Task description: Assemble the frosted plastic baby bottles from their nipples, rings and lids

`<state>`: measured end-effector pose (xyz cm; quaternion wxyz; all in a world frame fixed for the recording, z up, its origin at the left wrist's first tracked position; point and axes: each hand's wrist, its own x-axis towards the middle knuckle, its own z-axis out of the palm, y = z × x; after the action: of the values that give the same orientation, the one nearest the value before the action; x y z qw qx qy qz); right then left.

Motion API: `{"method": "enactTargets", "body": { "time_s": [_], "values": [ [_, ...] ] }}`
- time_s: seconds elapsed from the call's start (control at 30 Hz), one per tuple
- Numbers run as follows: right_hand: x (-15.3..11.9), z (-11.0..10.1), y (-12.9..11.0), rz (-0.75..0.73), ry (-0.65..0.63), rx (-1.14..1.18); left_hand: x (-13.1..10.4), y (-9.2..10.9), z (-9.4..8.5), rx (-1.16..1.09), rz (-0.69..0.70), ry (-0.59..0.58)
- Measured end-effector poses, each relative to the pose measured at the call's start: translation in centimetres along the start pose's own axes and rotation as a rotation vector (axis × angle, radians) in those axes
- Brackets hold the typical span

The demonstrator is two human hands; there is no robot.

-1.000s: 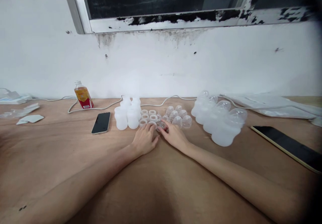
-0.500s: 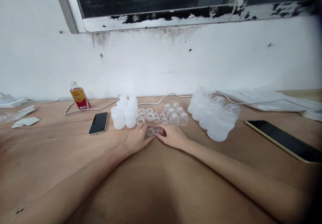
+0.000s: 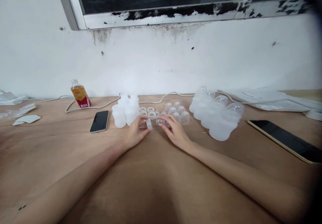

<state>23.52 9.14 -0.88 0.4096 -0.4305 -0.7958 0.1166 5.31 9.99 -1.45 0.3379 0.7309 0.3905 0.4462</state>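
Note:
My left hand point(image 3: 137, 132) pinches a translucent screw ring point(image 3: 149, 124), tipped up on its edge with the threads facing sideways. To its right, my right hand point(image 3: 175, 132) curls thumb and fingers around a small clear bottle nipple point(image 3: 160, 121) low over the table; the fingers partly cover it. Just beyond the hands lie several screw rings point(image 3: 151, 115). More nipples point(image 3: 157, 113) sit beside them, partly hidden by my right fingers. Clear dome caps point(image 3: 184, 117) stand behind my right hand. White bottle bodies point(image 3: 119, 116) are grouped left of the rings.
Several bottles with clear domed tops point(image 3: 221, 126) stand at the right. A dark phone point(image 3: 99, 121) lies left, a larger dark device point(image 3: 284, 140) far right. A drink bottle point(image 3: 81, 94), a white cable point(image 3: 161, 102) and plastic bags point(image 3: 264, 99) lie along the wall.
My hands have moved apart. The ring in my left hand has turned from lying flat to on edge. My right hand has shifted slightly up and forward, its fingers spread wider.

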Motion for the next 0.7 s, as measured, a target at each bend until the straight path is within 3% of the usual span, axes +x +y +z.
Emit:
{"method": "enactTargets", "body": {
  "time_s": [0.17, 0.33, 0.47, 0.7],
  "values": [
    [0.3, 0.4, 0.7, 0.103, 0.004, 0.142, 0.1, 0.3, -0.2, 0.126, 0.022, 0.007],
    [0.4, 0.7, 1.8, 0.136, 0.048, 0.226, 0.0, 0.2, -0.3, 0.141, 0.001, 0.015],
    [0.4, 0.7, 1.7, 0.144, 0.011, 0.304, 0.1, 0.1, -0.4, 0.186, -0.004, 0.023],
    [0.1, 0.4, 0.6, 0.084, 0.084, 0.137, 0.1, -0.3, -0.3, 0.036, -0.011, 0.003]
  ]
}}
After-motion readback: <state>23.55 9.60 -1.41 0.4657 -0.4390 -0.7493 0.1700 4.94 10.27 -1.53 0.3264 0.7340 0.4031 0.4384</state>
